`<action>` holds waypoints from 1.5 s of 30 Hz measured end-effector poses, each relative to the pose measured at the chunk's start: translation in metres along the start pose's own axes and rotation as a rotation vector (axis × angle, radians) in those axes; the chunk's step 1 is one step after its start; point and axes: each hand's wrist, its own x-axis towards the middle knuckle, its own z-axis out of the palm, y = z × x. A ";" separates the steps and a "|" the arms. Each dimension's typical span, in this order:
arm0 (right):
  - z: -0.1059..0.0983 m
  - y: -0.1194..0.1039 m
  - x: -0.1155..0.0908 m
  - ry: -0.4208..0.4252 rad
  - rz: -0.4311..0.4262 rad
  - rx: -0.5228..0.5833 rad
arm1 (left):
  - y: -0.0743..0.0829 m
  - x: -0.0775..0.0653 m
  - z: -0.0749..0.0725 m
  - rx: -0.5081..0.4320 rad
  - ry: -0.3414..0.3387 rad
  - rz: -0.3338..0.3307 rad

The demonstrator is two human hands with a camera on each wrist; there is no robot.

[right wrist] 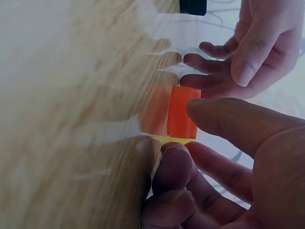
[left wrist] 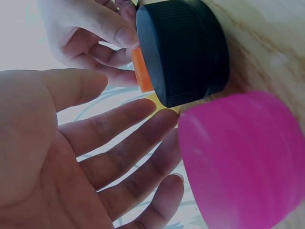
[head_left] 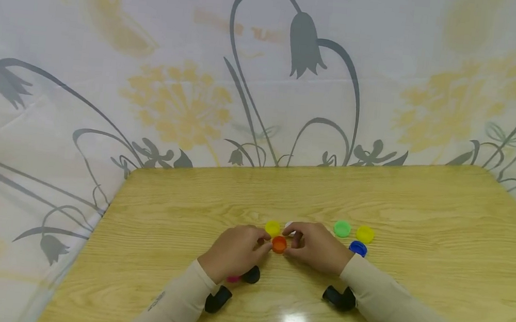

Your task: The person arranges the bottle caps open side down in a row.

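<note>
Hands: the left hand point(head_left: 237, 250) is relaxed, fingers extended and clasping nothing, its tips beside the orange cap point(head_left: 279, 244); the right hand point(head_left: 319, 247) has its thumb at the same cap with other fingers bent, though whether they grip it I cannot tell.
Orange cap: on the desk point(head_left: 179, 205), well in from the far edge and between the two hands; it seems to lie open side up.
Handling: a light hold on opposite sides of the rim looks best; a thin, smooth cap could skid if pressed from one side only.
Left hand's part: probably to steady the cap, fingertips low, without pushing against the right thumb.
Close neighbours: the inner yellow cap point(head_left: 272, 228) and a half-hidden white cap point(head_left: 288, 225) lie just toward the far edge, so a wide finger sweep could nudge them.
Head view: it alone shows the green cap point(head_left: 342, 229), outer yellow cap point(head_left: 365, 234) and blue cap point(head_left: 358, 248), toward the desk's right edge.
Left wrist view: the black cap point(left wrist: 190, 52) and pink cap point(left wrist: 243, 162) stand large here, while from above the left arm and hand partly cover the pink one; the spread palm shows too.
Right wrist view: side-on, the orange wall meets its reflection in the desk, suggesting it is not lifted.
</note>
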 end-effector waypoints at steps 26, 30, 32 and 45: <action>0.004 -0.001 -0.001 -0.016 -0.012 0.011 | 0.000 -0.002 0.003 0.061 -0.011 0.061; 0.005 -0.001 -0.001 -0.015 -0.004 0.015 | -0.001 -0.002 0.003 0.052 -0.016 0.058; 0.006 -0.001 0.000 -0.014 -0.006 0.011 | -0.001 -0.001 0.003 0.049 -0.019 0.054; 0.006 -0.003 0.001 0.011 0.002 0.006 | 0.001 -0.001 -0.002 -0.064 -0.001 0.008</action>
